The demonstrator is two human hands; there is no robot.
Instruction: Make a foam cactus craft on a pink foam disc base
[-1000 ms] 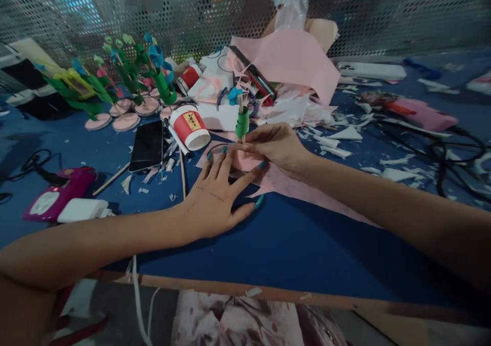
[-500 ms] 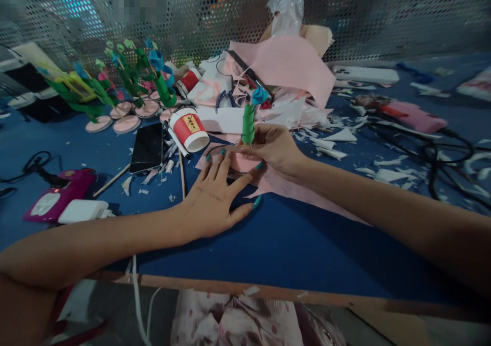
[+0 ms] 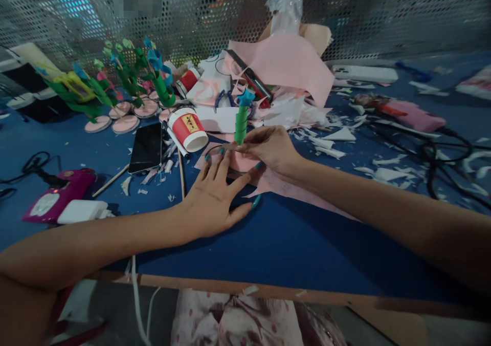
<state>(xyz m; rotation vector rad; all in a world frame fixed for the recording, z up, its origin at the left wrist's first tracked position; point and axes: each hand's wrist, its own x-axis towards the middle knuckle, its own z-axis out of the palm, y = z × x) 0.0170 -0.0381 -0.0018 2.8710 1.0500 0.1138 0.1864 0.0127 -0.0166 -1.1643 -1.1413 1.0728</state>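
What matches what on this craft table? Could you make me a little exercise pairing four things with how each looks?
1. left hand
2. right hand
3. nearer paper cup
4. phone left of that cup

A. pinched at the foot of the green-wrapped stem
B. red and white, with a yellow label
C. spread, palm down
D. dark-screened, lying flat

Pairs: 1-C, 2-A, 3-B, 4-D

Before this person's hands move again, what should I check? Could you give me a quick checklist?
1. Left hand resting on the pink disc: ok, fingers spread.
2. Right hand pinching the green-wrapped stem low down: ok.
3. Stem standing roughly upright: ok.
4. Blue flower at the stem's top: ok.
5. Stem's foot fixed to the disc: cannot tell, fingers hide it.
6. Table free of paper scraps: not ok, many lie scattered.
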